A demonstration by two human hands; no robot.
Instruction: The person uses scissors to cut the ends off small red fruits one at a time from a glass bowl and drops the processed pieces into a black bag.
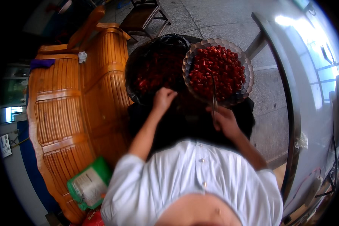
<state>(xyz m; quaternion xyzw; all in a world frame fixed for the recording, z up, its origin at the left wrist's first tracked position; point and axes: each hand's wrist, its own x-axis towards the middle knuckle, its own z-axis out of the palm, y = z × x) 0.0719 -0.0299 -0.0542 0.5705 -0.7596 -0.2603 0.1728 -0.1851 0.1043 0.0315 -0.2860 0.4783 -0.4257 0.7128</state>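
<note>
My right hand (225, 120) grips a pair of scissors (214, 99), whose blades point away from me over a scalloped clear bowl (247, 75). Short cut pieces of dried red chili (217, 70) fill much of this bowl. To its left stands a wide container lined with a black plastic bag (132, 60), with whole-looking red chilies (144, 83) in its shadowed inside. At the near rim of that container is my left hand (163, 99), its fingers drawn together; whether something small is pinched between them cannot be made out.
A slatted wooden bench (65, 113) runs along the left, bearing a purple cloth (41, 63), a crumpled tissue (82, 57) and a green and white package (89, 183). Beyond the containers stands a wooden chair (142, 15). A light-topped table (313, 113) lies at the right.
</note>
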